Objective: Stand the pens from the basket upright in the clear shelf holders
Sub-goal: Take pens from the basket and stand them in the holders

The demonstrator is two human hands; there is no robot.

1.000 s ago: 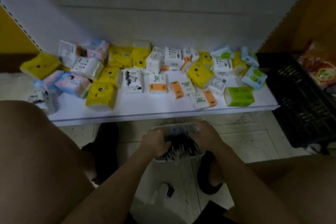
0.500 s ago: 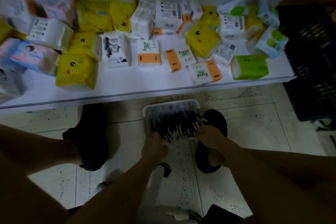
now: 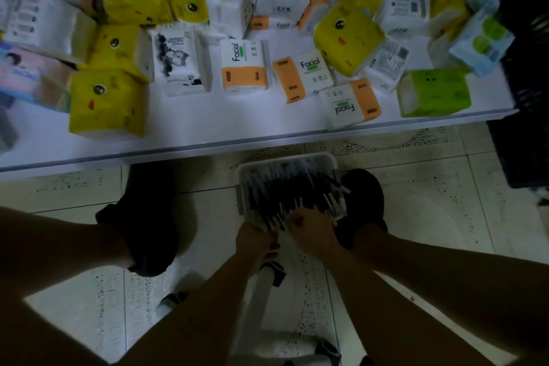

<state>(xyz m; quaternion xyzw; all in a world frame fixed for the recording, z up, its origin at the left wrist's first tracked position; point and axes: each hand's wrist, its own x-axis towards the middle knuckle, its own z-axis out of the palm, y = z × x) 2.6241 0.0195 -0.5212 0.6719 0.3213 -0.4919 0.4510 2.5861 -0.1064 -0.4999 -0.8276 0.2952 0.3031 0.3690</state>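
Touching pens (image 3: 285,187) at basket's (image 3: 241,187) near rim

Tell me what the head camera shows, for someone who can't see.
A left hand and right hand reach into a white basket of dark pens on the tiled floor. Behind it, a low white shelf holds scattered tissue packs.

One white basket (image 3: 242,184) held pens (image 3: 285,187) too many to count, two black shoes (image 3: 142,217) stood on the floor, and three orange-and-white tissue packs (image 3: 244,67) and one green pack (image 3: 433,92) lay near the shelf (image 3: 208,131) front edge.
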